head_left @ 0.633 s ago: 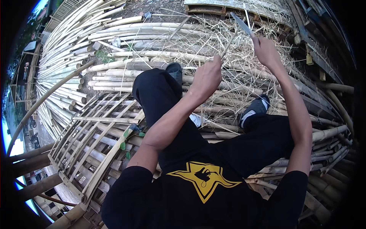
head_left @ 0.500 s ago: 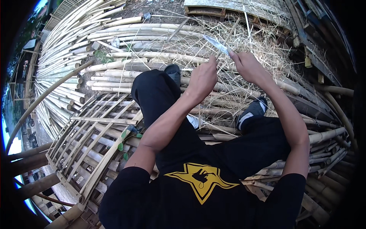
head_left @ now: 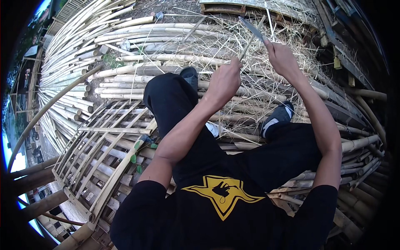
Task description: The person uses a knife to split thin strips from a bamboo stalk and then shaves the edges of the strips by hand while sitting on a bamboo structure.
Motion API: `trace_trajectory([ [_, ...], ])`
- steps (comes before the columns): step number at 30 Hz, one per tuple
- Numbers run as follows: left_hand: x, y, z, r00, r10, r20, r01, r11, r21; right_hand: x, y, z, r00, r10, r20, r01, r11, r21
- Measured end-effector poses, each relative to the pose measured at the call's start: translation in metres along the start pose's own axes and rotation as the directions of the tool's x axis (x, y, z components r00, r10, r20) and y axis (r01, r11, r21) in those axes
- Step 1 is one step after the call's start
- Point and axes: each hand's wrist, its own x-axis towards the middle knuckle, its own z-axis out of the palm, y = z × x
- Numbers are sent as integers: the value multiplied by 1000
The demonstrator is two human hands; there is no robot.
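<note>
My left hand (head_left: 225, 83) is closed round the near end of a thin bamboo strip (head_left: 252, 38), which slants up and away to the right. In my right hand (head_left: 282, 61) is a knife (head_left: 251, 28), its handle hidden by the fingers. The blade points away and to the left, crossing the strip near its far part. Whether the blade touches the strip I cannot tell. Under both hands lie bamboo poles strewn with pale shavings (head_left: 287, 48).
Long bamboo poles (head_left: 66, 79) fan out on the left. A woven bamboo lattice (head_left: 93, 156) stands beside my left leg, with a bent pole (head_left: 46, 108) curving past it. At the back is a wooden pallet (head_left: 225, 8); stacked timber (head_left: 346, 62) lines the right side.
My right hand has moved away and to the right with the knife, so the blade is farther along the strip. The left hand keeps its grip, shifting only slightly.
</note>
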Motion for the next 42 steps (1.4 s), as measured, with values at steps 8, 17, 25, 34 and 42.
trace_trajectory([
  [8, 1, 10, -5, 997, -12, 73, 7, 997, 75, 4, 4, -3, 985, 172, 17, -173, 983, 59],
  [17, 1, 7, -6, 998, 10, 56, -13, 998, 68, 0, 4, 6, 998, 48, -33, -47, 998, 46],
  [25, 3, 9, -6, 998, -13, 64, 9, 998, 63, -2, 2, 7, 996, 9, -89, -8, 1000, 8],
  [34, 2, 4, -4, 999, 5, 53, -7, 1000, 21, -8, -1, 16, 987, -124, -102, 118, 991, -59],
  [42, 0, 1, -3, 995, -47, 90, 41, 997, 67, -11, -12, 14, 998, -62, 4, 62, 996, -67],
])
